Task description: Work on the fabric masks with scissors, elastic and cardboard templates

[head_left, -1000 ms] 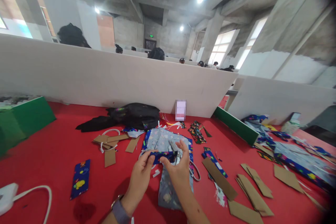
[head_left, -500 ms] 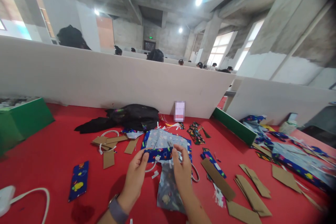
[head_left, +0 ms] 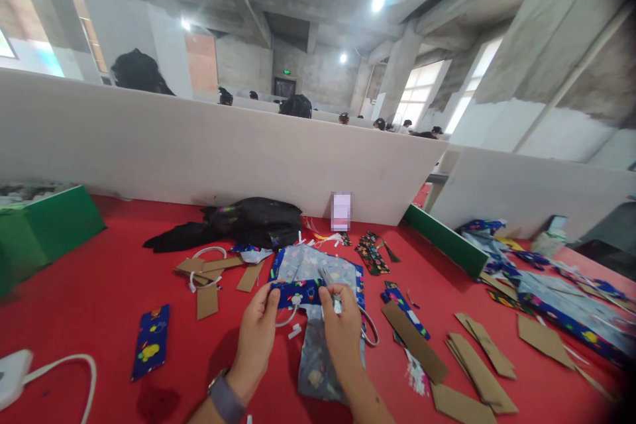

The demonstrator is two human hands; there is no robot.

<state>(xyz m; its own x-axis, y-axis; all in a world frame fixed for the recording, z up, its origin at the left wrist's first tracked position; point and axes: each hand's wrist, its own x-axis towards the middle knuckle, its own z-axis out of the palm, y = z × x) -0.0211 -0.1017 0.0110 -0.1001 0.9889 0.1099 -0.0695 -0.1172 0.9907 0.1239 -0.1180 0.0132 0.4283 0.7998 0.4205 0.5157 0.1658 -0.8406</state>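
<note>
A blue fabric-covered strip (head_left: 298,293) with a cartoon print is held level between my two hands. My left hand (head_left: 258,318) pinches its left end between thumb and fingers. At the other end my right hand (head_left: 342,318) is closed on the strip. Pointed metal blades (head_left: 325,275), like small scissors, stick out from that same hand; the rest of the tool is mostly hidden. Beneath the hands lies spread printed cloth (head_left: 318,260), pale side up, with blue edges. A white cord (head_left: 287,322) loops below the strip.
Brown cardboard pieces (head_left: 477,371) lie right, with more cardboard (head_left: 207,301) to the left. A finished-looking blue strip (head_left: 150,342) rests at left. Black cloth (head_left: 253,222) lies before the white partition (head_left: 199,152). Green dividers (head_left: 447,242) stand at both sides; a white plug (head_left: 14,371) is near left.
My right thumb and fingers have shifted slightly left along the strip. My left hand keeps its hold, and the table things stay in place.
</note>
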